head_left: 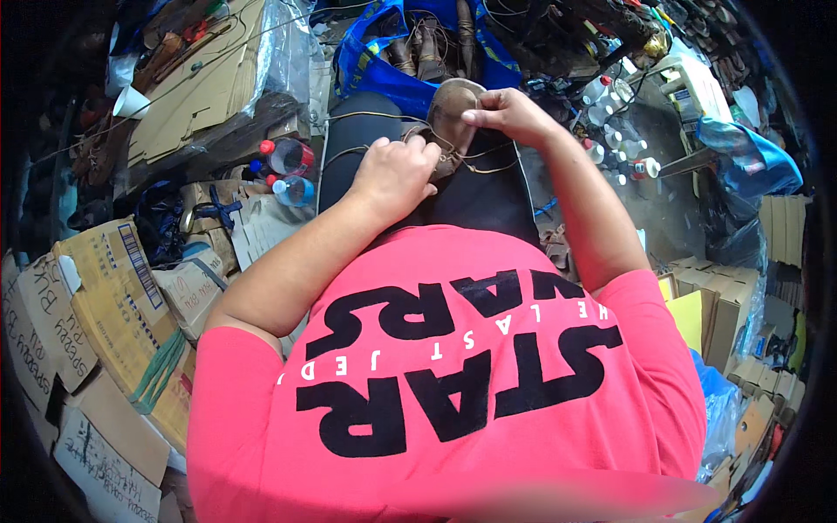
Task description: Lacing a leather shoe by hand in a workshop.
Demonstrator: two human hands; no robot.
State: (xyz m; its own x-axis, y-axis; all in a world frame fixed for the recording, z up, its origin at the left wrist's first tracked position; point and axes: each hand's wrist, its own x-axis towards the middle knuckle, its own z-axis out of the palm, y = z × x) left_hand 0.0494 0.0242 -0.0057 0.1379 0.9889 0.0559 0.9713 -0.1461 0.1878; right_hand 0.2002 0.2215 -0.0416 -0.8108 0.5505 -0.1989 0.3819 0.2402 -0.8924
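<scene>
A brown leather shoe point(453, 112) lies over my lap, its tan sole side facing up toward me. My right hand point(510, 119) grips its right edge, thumb on top and fingers curled behind. Left of the shoe, my left hand point(394, 179) is closed, knuckles up, against its lower part; what the fingers pinch is hidden. A thin tan cord point(370, 114) runs out leftward over my dark-clad leg. More cord loops around the shoe's lower end, and a strand passes to the right below my right hand.
Just beyond my knees stands a blue bag point(359, 61) with several brown shoes. Plastic bottles point(292, 190) are on the left, near flat cardboard point(196, 87) and a white cup point(131, 103). More bottles point(610, 131) stand right. Cardboard boxes point(113, 279) crowd the near left.
</scene>
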